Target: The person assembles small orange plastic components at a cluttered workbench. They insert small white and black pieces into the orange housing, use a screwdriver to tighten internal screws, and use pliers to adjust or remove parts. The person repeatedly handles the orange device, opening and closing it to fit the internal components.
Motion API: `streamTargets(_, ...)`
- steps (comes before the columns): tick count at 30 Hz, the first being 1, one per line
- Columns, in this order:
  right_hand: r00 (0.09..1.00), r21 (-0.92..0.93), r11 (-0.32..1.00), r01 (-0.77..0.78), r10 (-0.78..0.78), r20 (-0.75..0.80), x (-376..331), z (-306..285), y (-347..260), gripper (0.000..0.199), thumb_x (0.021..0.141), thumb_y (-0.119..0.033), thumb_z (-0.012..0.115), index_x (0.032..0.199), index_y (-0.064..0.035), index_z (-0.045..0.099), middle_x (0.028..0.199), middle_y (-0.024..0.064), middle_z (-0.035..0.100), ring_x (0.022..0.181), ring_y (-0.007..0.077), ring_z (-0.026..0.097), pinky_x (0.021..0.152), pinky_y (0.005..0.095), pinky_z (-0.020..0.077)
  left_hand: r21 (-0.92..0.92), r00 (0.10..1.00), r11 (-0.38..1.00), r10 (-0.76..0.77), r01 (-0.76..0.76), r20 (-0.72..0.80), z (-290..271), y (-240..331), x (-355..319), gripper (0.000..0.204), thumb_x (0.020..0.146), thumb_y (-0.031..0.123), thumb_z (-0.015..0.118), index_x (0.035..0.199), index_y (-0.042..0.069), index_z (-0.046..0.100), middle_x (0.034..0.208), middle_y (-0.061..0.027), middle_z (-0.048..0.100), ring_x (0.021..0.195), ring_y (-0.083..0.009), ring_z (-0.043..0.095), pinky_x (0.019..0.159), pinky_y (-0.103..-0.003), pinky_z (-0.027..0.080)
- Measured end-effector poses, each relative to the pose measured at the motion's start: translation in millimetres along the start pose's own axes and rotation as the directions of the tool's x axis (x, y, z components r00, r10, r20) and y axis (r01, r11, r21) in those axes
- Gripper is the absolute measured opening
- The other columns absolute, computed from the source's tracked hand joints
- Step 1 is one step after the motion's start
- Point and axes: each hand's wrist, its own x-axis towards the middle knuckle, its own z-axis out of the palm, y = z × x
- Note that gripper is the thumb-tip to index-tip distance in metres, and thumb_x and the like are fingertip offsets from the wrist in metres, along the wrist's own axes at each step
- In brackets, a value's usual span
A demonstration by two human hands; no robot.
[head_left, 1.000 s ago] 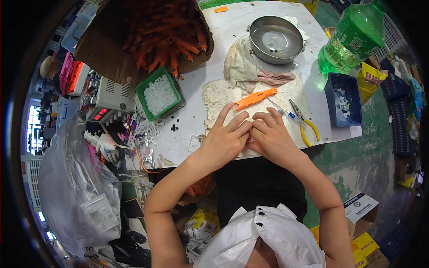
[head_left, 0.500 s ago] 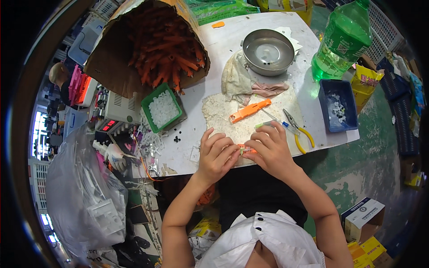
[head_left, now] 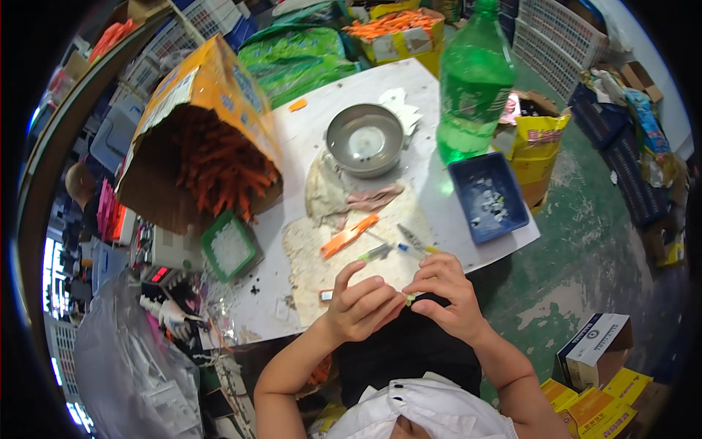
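My left hand (head_left: pixel 365 306) and my right hand (head_left: pixel 447 296) meet just past the table's near edge. Both pinch a tiny pale yellow-green piece (head_left: pixel 411 299) between the fingertips; its exact kind is too small to make out. Beside my left hand, a small orange-and-white part (head_left: pixel 326 295) rests on the table, partly covered by the fingers. Farther in lies a long orange plastic casing (head_left: pixel 349 236) on a stained mat. Pliers (head_left: pixel 414 238) with yellow handles and a green-tipped, pen-like tool (head_left: pixel 376 252) lie past my fingers, the pliers' handles partly hidden by my right hand.
At the left, a tipped carton (head_left: pixel 212 88) spills orange parts by a green tray (head_left: pixel 228 247) of white pieces. A metal bowl (head_left: pixel 365 173) and cloth (head_left: pixel 323 194) lie farther back. Rightward stand a green bottle (head_left: pixel 475 88) and a blue bin (head_left: pixel 488 197) of small pieces.
The small orange part between my fingers now lies by my left hand, and a pale green piece is in my fingertips. My hands have drawn back past the table edge; the whole view has shifted.
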Motion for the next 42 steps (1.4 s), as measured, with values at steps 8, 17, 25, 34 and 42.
streamTargets(8,0.982,0.137,0.978,-0.155,0.168,-0.087,-16,-74,21,0.013,0.081,-0.011,0.070,0.079,-0.0015,0.062,0.090,0.0056,0.061,0.099,0.0243,0.054,0.091,0.0345,0.0396,-0.174,0.958,0.942,0.287,-0.286,-0.023,59,11,66,0.018,0.076,0.011,0.069,0.093,0.006,0.071,0.107,-0.0002,0.060,0.111,-0.0139,0.052,0.097,-0.048,0.049)
streamTargets(17,0.648,0.110,0.953,-0.284,0.275,-0.711,-39,-108,47,0.020,0.099,-0.017,0.051,0.096,0.0020,0.055,0.100,0.0039,0.054,0.097,0.0147,0.049,0.092,0.0278,0.0372,-0.119,0.989,0.988,0.106,-0.094,0.105,155,-6,113,0.026,0.070,0.016,0.070,0.092,0.004,0.065,0.107,-0.0093,0.057,0.117,-0.0259,0.048,0.105,-0.052,0.033)
streamTargets(25,0.718,0.013,0.937,-0.349,0.276,-0.639,-70,-95,49,0.021,0.099,-0.020,0.052,0.094,-0.0003,0.054,0.100,0.0030,0.053,0.097,0.0128,0.047,0.095,0.0261,0.0346,-0.023,0.963,0.965,-0.262,0.261,-0.063,52,-34,67,0.046,0.061,0.024,0.080,0.101,0.008,0.063,0.108,-0.0097,0.055,0.117,-0.0296,0.047,0.099,-0.049,0.036)
streamTargets(34,0.798,0.080,0.940,-0.332,0.325,-0.507,-50,-56,46,0.019,0.098,-0.018,0.053,0.089,-0.0013,0.052,0.100,0.0036,0.051,0.095,0.0133,0.046,0.091,0.0253,0.0355,0.656,0.701,0.456,-0.695,0.602,-0.161,-156,-149,-100,0.013,0.071,0.013,0.073,0.082,0.008,0.070,0.097,-0.0075,0.060,0.106,-0.0297,0.051,0.094,-0.043,0.039)
streamTargets(42,0.905,0.025,0.974,-0.227,0.220,-0.365,-31,6,5,0.019,0.096,-0.015,0.056,0.083,-0.0011,0.050,0.099,0.0061,0.048,0.092,0.0149,0.046,0.084,0.0260,0.0378,0.693,0.667,0.527,-0.740,0.492,0.090,-170,-163,-119,0.011,0.067,0.016,0.075,0.073,0.007,0.071,0.089,-0.0037,0.058,0.107,-0.0261,0.049,0.098,-0.044,0.035)
